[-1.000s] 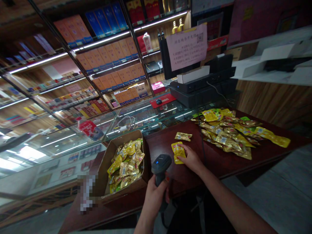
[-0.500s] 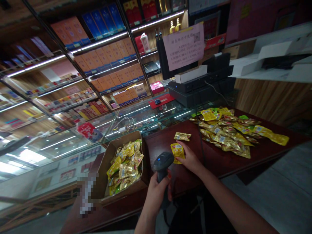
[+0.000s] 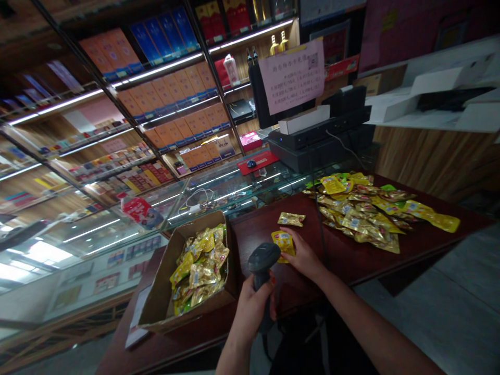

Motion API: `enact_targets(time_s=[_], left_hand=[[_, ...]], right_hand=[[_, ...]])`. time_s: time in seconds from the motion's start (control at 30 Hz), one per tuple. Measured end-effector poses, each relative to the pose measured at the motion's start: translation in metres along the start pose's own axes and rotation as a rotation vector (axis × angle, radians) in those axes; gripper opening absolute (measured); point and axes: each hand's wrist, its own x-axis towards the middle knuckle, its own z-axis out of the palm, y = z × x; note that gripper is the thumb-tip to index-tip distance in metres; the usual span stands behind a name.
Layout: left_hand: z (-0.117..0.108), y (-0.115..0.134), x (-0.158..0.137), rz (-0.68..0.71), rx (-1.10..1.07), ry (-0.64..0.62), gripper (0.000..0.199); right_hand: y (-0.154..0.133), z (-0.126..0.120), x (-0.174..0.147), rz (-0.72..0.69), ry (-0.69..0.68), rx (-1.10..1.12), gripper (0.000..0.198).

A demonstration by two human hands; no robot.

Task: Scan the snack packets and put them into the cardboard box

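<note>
My left hand (image 3: 253,302) is closed round the handle of a dark barcode scanner (image 3: 264,257), its head tilted toward the right. Between the thumb and fingers of my right hand (image 3: 303,255) is a yellow snack packet (image 3: 283,245), held just above or on the table; the contact is unclear. A single gold packet (image 3: 291,219) lies flat a little beyond it. To the left stands an open cardboard box (image 3: 230,291) with many yellow and gold packets (image 3: 205,273) inside. A loose heap of similar packets (image 3: 365,221) covers the right part of the table.
The dark red wooden table (image 3: 250,229) meets a glass display counter (image 3: 219,179) behind. A monitor with a pink paper sign (image 3: 292,75) and a black cash drawer (image 3: 324,143) stand there, beside a mouse (image 3: 251,163). White papers (image 3: 136,317) lie left of the box.
The blue light on the scanner's top no longer shows. Both hands keep nearly the same place and grip; the view has shifted slightly.
</note>
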Motion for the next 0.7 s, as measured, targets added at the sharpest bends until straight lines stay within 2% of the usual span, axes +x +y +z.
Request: enact_targets(time_s=[0.1,0.23,0.3,0.37,0.47,0.57,0.63,0.7], left_hand=[[0.0,-0.004,0.002,0.002,-0.031,0.006,0.028],[-0.007,-0.022,0.005,-0.035,-0.102,0.066,0.035],[-0.014,-0.034,0.006,-0.097,-0.14,0.146,0.04],[-0.02,-0.045,0.006,-0.138,-0.155,0.193,0.042],[-0.026,-0.054,0.004,-0.132,-0.166,0.193,0.041],[-0.027,-0.057,0.004,-0.131,-0.178,0.17,0.043],[-0.027,-0.058,0.005,-0.116,-0.182,0.172,0.043],[-0.027,-0.06,0.006,-0.088,-0.188,0.172,0.042]], right_hand=[[0.005,0.002,-0.002,0.038,0.008,0.041,0.07],[0.01,0.0,0.003,0.242,0.061,0.264,0.085],[0.002,0.002,0.013,0.276,0.11,0.325,0.087],[-0.018,0.013,0.027,0.228,0.08,0.338,0.083],[-0.059,0.056,0.054,0.122,-0.12,0.373,0.08],[-0.093,0.123,0.08,0.044,-0.319,0.428,0.083],[-0.103,0.163,0.096,0.043,-0.374,0.414,0.086],[-0.102,0.186,0.107,0.065,-0.377,0.346,0.083]])
